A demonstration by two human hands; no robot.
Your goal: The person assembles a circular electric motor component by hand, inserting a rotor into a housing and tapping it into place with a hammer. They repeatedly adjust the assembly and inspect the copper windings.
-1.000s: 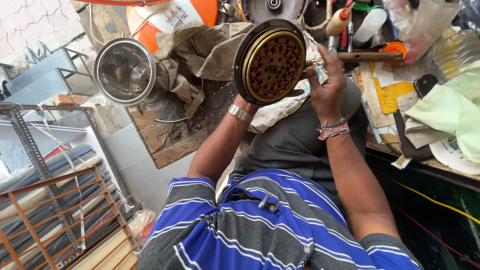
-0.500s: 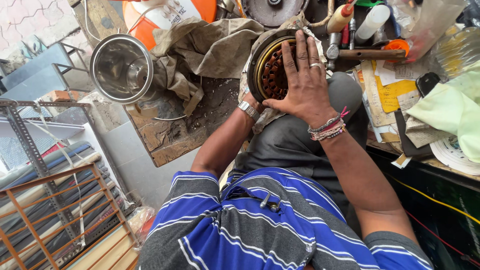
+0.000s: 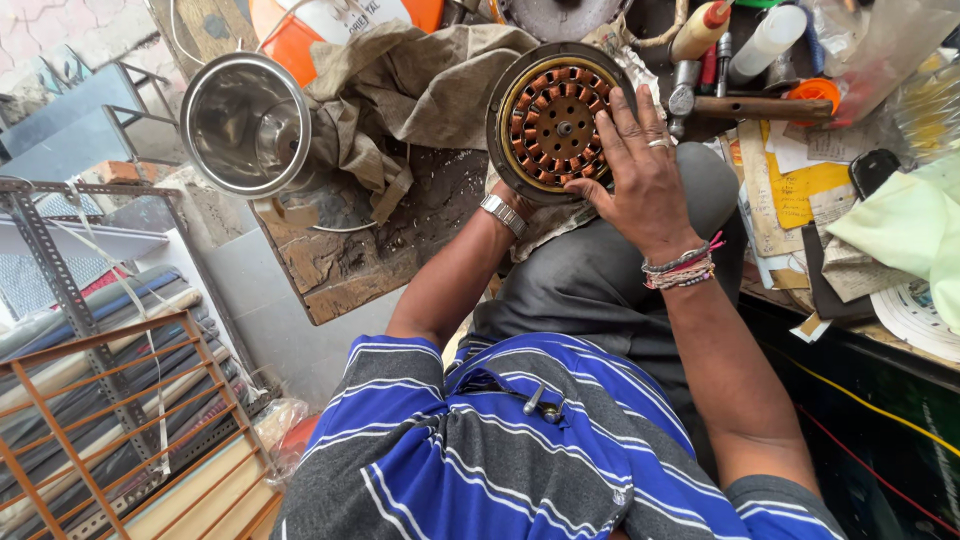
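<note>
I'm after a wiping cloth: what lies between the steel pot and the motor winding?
A crumpled brown cloth lies between steel pot and winding, in the head view.

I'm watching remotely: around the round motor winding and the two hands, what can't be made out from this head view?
- Left hand: almost all hidden behind the round motor winding; only the wrist with its watch shows.
- Winding's lower right: covered by the right hand.
- Winding's back face: turned away from the camera.
- Grey disc above it: cut off by the top edge.
- Steel container: inside blurred by reflections.

Daylit shop w/ orange metal rack [image 3: 90, 420], cluttered wooden bench [image 3: 350, 270].
</note>
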